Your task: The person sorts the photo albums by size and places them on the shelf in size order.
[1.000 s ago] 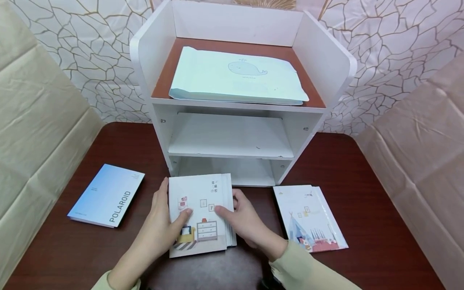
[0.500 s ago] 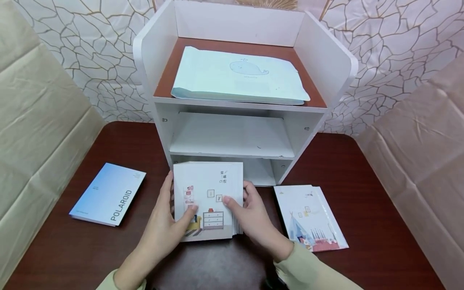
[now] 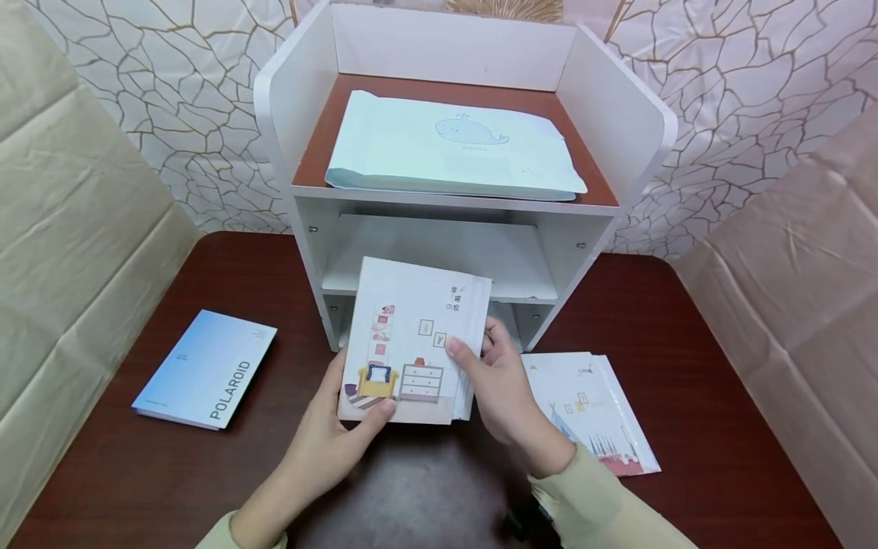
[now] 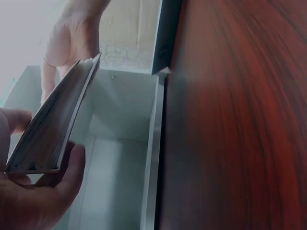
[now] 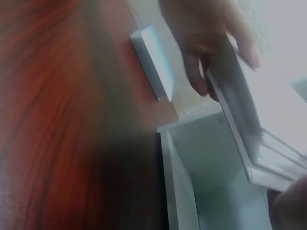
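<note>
A white book (image 3: 405, 305) with a printed sofa, dresser and picture frames on its cover is held up in front of the shelf unit, slightly tilted. My left hand (image 3: 332, 438) grips its lower left corner, thumb on the cover and fingers behind. On the right edge, my right hand (image 3: 507, 393) holds it with the thumb on top and the other fingers curled underneath. The left wrist view shows the thick page block of the book (image 4: 53, 120) between both hands. In the right wrist view the book's layered edge (image 5: 235, 105) faces the camera, with cover and pages a little apart.
The white shelf unit (image 3: 309, 259) stands behind the book, a pale whale-print package (image 3: 446, 152) on its top. A blue POLAROID book (image 3: 206, 370) lies left on the dark red table (image 3: 110, 488). Another white illustrated book (image 3: 583, 412) lies right, partly behind my right forearm.
Both hands have raised the white book from near the table's front, moving it forward and to the right toward the shelves. It has turned slightly clockwise, and my left hand now grips lower on it.
</note>
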The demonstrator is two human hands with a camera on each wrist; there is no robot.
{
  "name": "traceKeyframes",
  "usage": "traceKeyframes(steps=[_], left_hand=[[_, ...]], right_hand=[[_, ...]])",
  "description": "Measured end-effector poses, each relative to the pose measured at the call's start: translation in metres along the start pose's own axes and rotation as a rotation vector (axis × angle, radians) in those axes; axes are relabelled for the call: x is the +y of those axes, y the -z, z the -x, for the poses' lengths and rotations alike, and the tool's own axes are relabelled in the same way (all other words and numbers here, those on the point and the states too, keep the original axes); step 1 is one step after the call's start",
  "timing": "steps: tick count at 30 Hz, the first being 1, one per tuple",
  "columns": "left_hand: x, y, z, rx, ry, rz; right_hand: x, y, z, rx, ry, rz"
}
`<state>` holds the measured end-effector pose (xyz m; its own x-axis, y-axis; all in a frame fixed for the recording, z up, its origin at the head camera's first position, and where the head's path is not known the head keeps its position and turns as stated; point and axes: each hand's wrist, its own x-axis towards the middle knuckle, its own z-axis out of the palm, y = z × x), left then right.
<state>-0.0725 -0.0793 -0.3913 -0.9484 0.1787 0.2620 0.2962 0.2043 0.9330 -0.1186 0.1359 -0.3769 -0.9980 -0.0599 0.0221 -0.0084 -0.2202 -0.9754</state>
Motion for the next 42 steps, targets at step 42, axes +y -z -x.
traceKeyframes(steps=[42], left_hand=[[0.019, 0.023, -0.021, 0.08, 0.115, 0.366]], right_hand=[[-0.021, -0.003, 0.011, -0.316, -0.164, -0.073]])
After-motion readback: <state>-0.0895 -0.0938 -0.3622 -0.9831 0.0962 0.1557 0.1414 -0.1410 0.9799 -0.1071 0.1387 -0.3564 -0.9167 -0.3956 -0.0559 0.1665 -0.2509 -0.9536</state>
